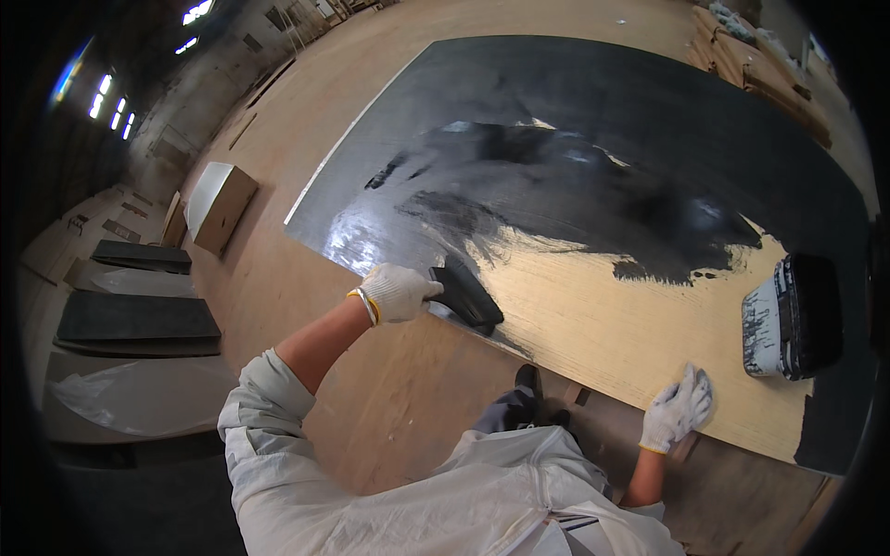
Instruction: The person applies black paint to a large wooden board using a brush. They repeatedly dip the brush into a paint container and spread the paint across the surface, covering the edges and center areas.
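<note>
My left hand (397,295), in a white knit glove, is closed around the handle of a wide brush (469,295) coated in black. The brush head touches the near left edge of a large pale wooden panel (593,310), partly covered in wet, streaky black paint (547,195). In a similar glove stained grey, my right hand (678,410) lies on the near edge of the bare wood, fingers stretched out and nothing held. To its right, a paint-smeared white tub (766,326) with a black mouth sits on the panel; its contents cannot be made out.
Beyond the panel's far right side are brown wrapped stacks (756,69). On the floor to the left stands a cardboard box (221,206). Nearer on that side, dark boards (137,320) lie with clear plastic sheeting (139,394). My shoe (528,378) is close to the panel's near edge.
</note>
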`<state>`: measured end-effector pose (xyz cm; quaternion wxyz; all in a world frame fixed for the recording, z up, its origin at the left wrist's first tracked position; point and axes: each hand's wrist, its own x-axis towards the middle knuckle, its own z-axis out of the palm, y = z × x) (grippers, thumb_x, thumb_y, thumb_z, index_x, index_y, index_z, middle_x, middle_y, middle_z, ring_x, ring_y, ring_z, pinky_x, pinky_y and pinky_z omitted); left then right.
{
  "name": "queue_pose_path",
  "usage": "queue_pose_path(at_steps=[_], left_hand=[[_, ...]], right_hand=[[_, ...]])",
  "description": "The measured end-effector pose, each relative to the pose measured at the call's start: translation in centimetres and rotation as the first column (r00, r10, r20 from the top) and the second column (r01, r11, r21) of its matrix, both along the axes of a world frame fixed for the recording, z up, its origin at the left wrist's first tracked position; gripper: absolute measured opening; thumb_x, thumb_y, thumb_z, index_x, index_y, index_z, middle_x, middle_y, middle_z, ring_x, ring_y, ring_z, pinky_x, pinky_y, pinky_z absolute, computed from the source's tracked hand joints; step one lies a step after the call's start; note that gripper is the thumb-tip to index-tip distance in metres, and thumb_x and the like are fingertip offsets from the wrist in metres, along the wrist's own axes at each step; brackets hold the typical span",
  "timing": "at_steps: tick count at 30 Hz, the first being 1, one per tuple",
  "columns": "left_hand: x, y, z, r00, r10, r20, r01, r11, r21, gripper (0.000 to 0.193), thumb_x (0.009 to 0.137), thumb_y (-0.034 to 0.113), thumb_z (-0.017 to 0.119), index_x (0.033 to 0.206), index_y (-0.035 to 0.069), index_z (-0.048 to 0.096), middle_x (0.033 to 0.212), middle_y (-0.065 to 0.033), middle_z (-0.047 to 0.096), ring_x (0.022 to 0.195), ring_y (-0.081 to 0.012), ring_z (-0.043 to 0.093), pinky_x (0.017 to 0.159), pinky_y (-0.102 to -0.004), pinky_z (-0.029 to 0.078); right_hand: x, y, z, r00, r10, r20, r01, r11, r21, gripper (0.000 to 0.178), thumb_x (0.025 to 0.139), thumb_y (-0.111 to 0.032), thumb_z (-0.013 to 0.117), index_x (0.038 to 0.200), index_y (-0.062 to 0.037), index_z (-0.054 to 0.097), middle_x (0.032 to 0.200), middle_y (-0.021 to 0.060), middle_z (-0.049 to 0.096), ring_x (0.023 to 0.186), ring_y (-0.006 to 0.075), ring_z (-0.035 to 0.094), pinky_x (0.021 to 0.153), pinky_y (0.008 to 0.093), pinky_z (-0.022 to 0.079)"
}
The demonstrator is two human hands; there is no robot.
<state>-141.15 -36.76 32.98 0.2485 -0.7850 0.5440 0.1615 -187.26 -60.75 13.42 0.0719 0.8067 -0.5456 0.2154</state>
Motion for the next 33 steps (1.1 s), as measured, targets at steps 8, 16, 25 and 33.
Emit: queue_pose_path(at_steps=[8, 16, 25, 33], left_hand=[[8.6, -0.1, -1.1, 0.977, 0.203, 0.070, -0.200, 0.979, -0.048, 0.036, 0.094, 0.027, 0.059, 0.125, 0.023, 0.076, 0.101, -0.0143, 0.078, 0.094, -0.0362, 0.077, 0.081, -0.0495, 0.060], [9.0, 1.9, -1.6, 0.959, 0.245, 0.144, -0.243, 0.969, -0.037, 0.040, 0.094, 0.032, 0.065, 0.133, 0.032, 0.075, 0.108, -0.0096, 0.080, 0.100, -0.0345, 0.077, 0.087, -0.0499, 0.060], [4.4, -0.3, 0.3, 0.999, 0.022, 0.030, -0.023, 0.999, 0.022, 0.041, 0.093, 0.030, 0.064, 0.133, 0.031, 0.073, 0.100, -0.0125, 0.078, 0.094, -0.0343, 0.077, 0.081, -0.0502, 0.059], [0.4, 2.0, -0.2, 0.996, 0.079, 0.035, -0.079, 0.997, 0.005, 0.037, 0.094, 0.031, 0.063, 0.128, 0.022, 0.075, 0.101, -0.0135, 0.079, 0.096, -0.0361, 0.077, 0.084, -0.0496, 0.061]], right_hand=[[0.1, 0.5, 0.1, 0.999, 0.033, 0.023, -0.034, 0.999, 0.043, 0.051, 0.094, -0.018, 0.063, 0.145, -0.0132, 0.062, 0.151, 0.0161, 0.056, 0.139, 0.0403, 0.050, 0.117, 0.0545, 0.038], [0.5, 0.5, 0.2, 1.000, 0.021, -0.001, -0.021, 0.999, 0.036, 0.050, 0.096, -0.021, 0.061, 0.145, -0.0136, 0.063, 0.151, 0.0157, 0.056, 0.139, 0.0401, 0.050, 0.116, 0.0544, 0.038], [-0.2, 0.1, 0.0, 0.999, -0.001, -0.042, 0.002, 1.000, 0.016, 0.049, 0.097, -0.021, 0.060, 0.145, -0.0137, 0.063, 0.152, 0.0153, 0.056, 0.139, 0.0406, 0.050, 0.115, 0.0546, 0.039], [0.5, 0.3, 0.3, 1.000, 0.014, -0.013, -0.014, 1.000, 0.019, 0.049, 0.097, -0.021, 0.059, 0.145, -0.0135, 0.063, 0.151, 0.0155, 0.056, 0.137, 0.0412, 0.051, 0.115, 0.0549, 0.040]])
